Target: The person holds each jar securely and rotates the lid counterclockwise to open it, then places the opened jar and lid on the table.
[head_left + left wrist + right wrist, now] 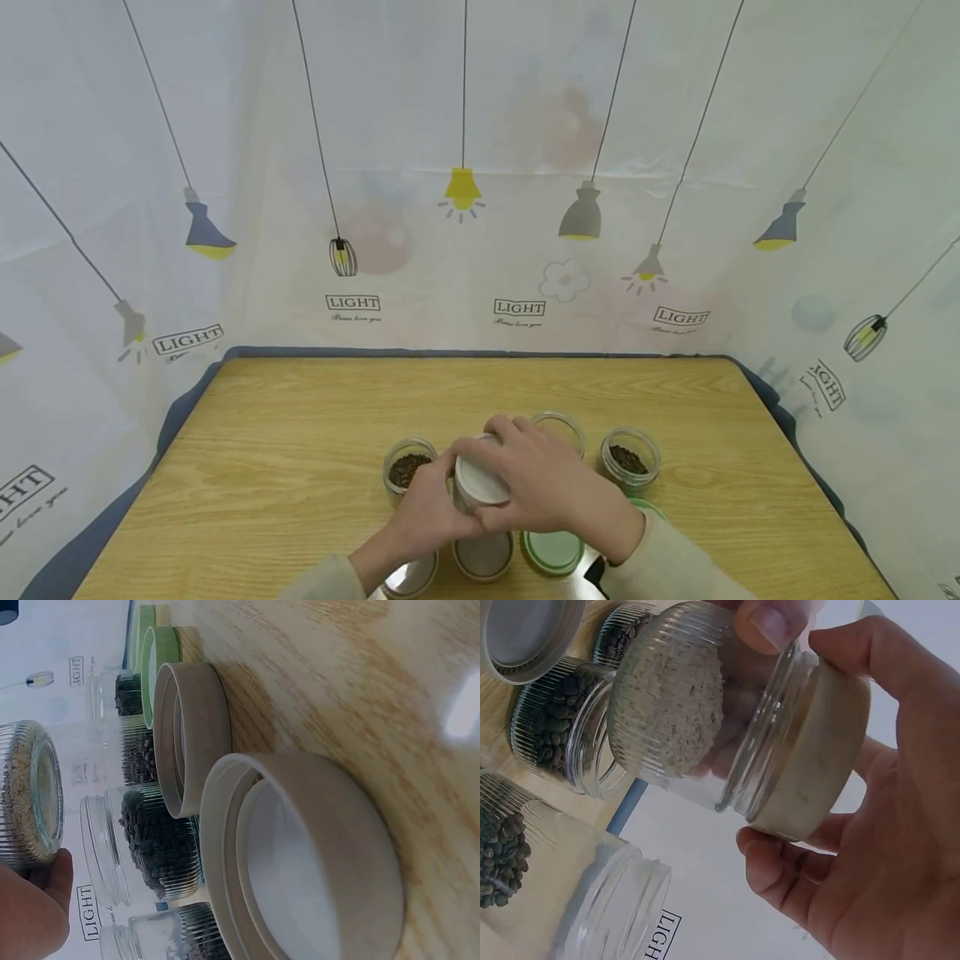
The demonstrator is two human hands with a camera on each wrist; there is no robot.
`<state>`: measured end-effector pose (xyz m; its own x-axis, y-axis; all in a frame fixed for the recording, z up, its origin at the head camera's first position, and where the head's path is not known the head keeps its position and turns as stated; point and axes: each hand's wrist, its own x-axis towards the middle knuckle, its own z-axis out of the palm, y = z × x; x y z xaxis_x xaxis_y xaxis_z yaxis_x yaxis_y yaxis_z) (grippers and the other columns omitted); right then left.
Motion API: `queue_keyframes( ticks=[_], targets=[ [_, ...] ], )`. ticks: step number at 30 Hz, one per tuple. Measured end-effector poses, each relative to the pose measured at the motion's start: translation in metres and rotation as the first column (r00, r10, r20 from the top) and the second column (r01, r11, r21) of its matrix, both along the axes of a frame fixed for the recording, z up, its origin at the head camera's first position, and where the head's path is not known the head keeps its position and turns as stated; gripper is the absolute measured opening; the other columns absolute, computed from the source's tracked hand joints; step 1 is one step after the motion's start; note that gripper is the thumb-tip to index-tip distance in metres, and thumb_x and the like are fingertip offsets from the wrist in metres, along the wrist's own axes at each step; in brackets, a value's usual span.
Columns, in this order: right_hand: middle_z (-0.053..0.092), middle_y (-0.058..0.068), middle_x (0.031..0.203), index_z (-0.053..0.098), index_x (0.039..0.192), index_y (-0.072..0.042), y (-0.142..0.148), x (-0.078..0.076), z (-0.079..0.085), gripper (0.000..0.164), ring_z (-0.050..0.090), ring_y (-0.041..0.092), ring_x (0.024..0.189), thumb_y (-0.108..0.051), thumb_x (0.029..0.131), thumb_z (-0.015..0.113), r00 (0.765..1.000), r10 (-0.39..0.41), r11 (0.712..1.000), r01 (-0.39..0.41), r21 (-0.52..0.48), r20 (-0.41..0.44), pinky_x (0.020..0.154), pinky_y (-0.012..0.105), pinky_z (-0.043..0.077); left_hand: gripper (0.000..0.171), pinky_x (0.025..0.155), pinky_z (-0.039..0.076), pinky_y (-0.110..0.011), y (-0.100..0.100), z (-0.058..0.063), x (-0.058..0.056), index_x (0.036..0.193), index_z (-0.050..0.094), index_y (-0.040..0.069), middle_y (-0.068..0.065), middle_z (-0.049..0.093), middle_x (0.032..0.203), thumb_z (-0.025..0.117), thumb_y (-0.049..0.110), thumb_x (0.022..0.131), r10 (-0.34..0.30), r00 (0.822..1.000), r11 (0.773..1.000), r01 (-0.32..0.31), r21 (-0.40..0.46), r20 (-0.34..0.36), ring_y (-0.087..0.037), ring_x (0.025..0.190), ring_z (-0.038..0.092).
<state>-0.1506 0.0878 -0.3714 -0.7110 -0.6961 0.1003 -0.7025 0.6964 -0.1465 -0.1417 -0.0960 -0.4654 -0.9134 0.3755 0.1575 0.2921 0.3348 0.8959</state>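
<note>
Above the middle of the table, my left hand (pixel 431 515) grips a ribbed glass jar (pixel 671 705) partly filled with pale, flaky grains. My right hand (pixel 543 475) holds the beige lid (pixel 817 754), fingers and thumb round its rim, at the jar's mouth. In the right wrist view the jar lies tilted on its side, and the lid covers its mouth. The left wrist view catches the jar's base and part of my left hand (pixel 30 915).
Open glass jars with dark beans stand behind my hands: one left (pixel 410 468), one right (pixel 630 458), another between them. Upturned beige lids (pixel 360 847) and a green lid (pixel 553 552) lie along the near side, with a second green lid (pixel 649 506) by my right wrist.
</note>
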Motion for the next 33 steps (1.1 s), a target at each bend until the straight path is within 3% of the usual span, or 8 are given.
queue_keyframes(
  ticks=[3,8,11,14,17,22,28,33],
  targets=[
    [0.056,0.003,0.119,0.049,0.133,-0.043,0.001,-0.001,0.002,0.064,0.053,0.017,0.096,-0.046,0.074,0.073,0.999,0.029,1.000,-0.029,0.009,0.039,0.068,0.028,0.047,0.067,0.091,0.051,-0.036,0.000,0.000,0.000,0.129,0.053,0.028,0.004,0.066,0.115,0.085,0.037,0.071,0.003,1.000,1.000,-0.003,-0.002,0.003,-0.013,0.104,0.062],
    [0.051,0.006,0.139,0.043,0.140,-0.047,0.005,-0.002,0.008,0.075,0.052,0.025,0.116,-0.042,0.074,0.077,0.994,0.064,0.997,-0.068,0.042,0.092,0.085,0.041,0.051,0.070,0.088,0.052,-0.033,0.000,0.000,0.001,0.129,0.053,0.023,0.002,0.066,0.115,0.086,0.040,0.070,0.008,1.000,1.000,-0.008,-0.002,-0.001,-0.012,0.102,0.063],
    [0.042,0.008,0.150,0.032,0.148,-0.046,0.007,-0.001,0.011,0.086,0.047,0.030,0.128,-0.055,0.075,0.076,0.992,0.047,0.998,-0.053,0.045,0.114,0.098,0.051,0.046,0.074,0.089,0.052,-0.032,0.000,0.001,0.001,0.132,0.052,0.021,0.005,0.067,0.114,0.086,0.041,0.069,0.008,1.000,1.000,-0.008,-0.001,-0.014,-0.010,0.101,0.064],
    [0.038,0.009,0.153,0.028,0.151,-0.041,0.006,0.001,0.011,0.094,0.045,0.033,0.132,-0.074,0.072,0.066,0.997,-0.019,0.999,0.016,0.042,0.073,0.103,0.056,0.042,0.077,0.091,0.052,-0.032,-0.001,0.001,-0.001,0.135,0.049,0.020,0.008,0.067,0.116,0.085,0.041,0.070,0.000,0.999,1.000,0.000,0.001,-0.040,-0.008,0.103,0.064],
    [0.048,0.011,0.143,0.035,0.150,-0.032,0.001,0.004,0.008,0.095,0.052,0.032,0.125,-0.085,0.073,0.051,0.993,-0.113,0.993,0.114,0.034,-0.031,0.100,0.053,0.045,0.080,0.090,0.053,-0.029,-0.001,0.002,-0.001,0.140,0.046,0.020,0.006,0.066,0.121,0.085,0.040,0.072,-0.012,1.000,1.000,0.012,0.014,-0.011,-0.010,0.106,0.064],
    [0.059,0.008,0.116,0.045,0.143,-0.024,-0.009,0.010,0.003,0.098,0.062,0.027,0.105,-0.091,0.071,0.038,0.960,-0.242,0.965,0.253,0.068,-0.139,0.087,0.042,0.051,0.081,0.083,0.055,-0.025,-0.001,0.004,0.000,0.142,0.045,0.020,-0.002,0.067,0.122,0.084,0.038,0.073,-0.019,0.999,1.000,0.018,0.021,0.049,-0.016,0.104,0.066],
    [0.060,0.008,0.101,0.047,0.138,-0.021,-0.014,0.011,-0.003,0.106,0.062,0.022,0.087,-0.096,0.065,0.035,0.950,-0.259,0.950,0.283,0.133,-0.172,0.069,0.035,0.047,0.076,0.089,0.054,-0.034,-0.001,0.001,-0.001,0.136,0.051,0.014,-0.002,0.069,0.118,0.085,0.036,0.072,0.012,0.998,1.000,-0.011,0.016,-0.057,-0.014,0.104,0.066],
    [0.061,0.007,0.096,0.050,0.133,-0.017,-0.014,0.012,-0.003,0.100,0.061,0.021,0.083,-0.093,0.068,0.039,0.948,-0.260,0.948,0.286,0.136,-0.182,0.068,0.034,0.047,0.078,0.090,0.054,-0.033,-0.001,0.001,-0.001,0.136,0.052,0.014,0.000,0.070,0.114,0.086,0.039,0.070,0.032,0.998,0.999,-0.032,-0.003,-0.057,-0.013,0.103,0.066]
  ],
)
